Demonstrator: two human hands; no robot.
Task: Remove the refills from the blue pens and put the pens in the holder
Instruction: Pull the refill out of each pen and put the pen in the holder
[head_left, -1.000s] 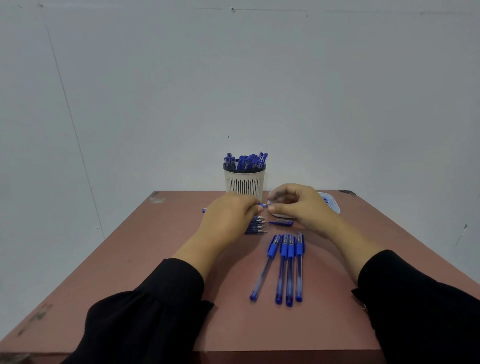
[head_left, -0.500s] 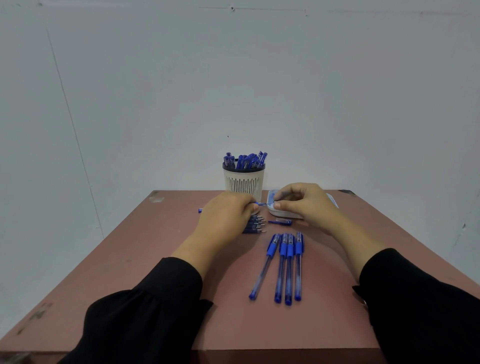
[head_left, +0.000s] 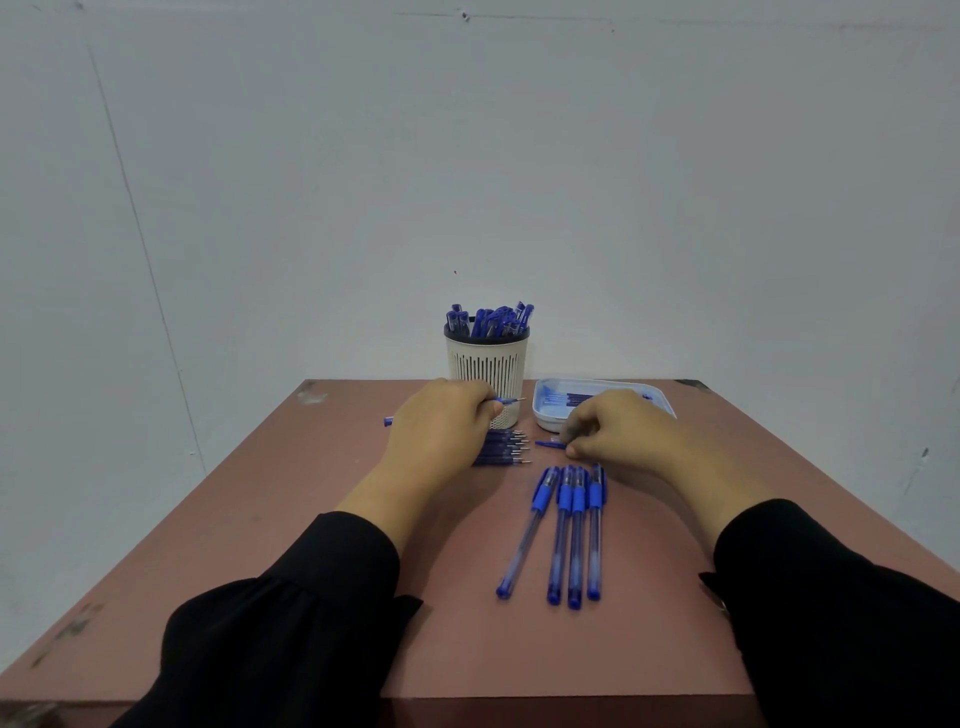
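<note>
My left hand (head_left: 441, 431) grips a blue pen (head_left: 506, 400) level in front of the holder, its tip pointing right and its tail end poking out to the left. My right hand (head_left: 623, 431) is lowered to the table with curled fingers, its fingertips pinching the right end of a small blue pen piece (head_left: 548, 444). The white slotted holder (head_left: 485, 364) stands behind, with several blue pens upright in it. Several capped blue pens (head_left: 571, 530) lie side by side in front of my hands. A stack of uncapped pens (head_left: 501, 449) lies partly under my left hand.
A white tray (head_left: 545, 422) with thin refills (head_left: 566, 399) sits right of the holder, behind my right hand. The brown table (head_left: 311, 545) ends at a near edge by my sleeves. A pale wall rises behind the table.
My right hand left the pen tip, passed over the tray, then dropped to the table at the small blue piece. My left hand kept its pen almost still.
</note>
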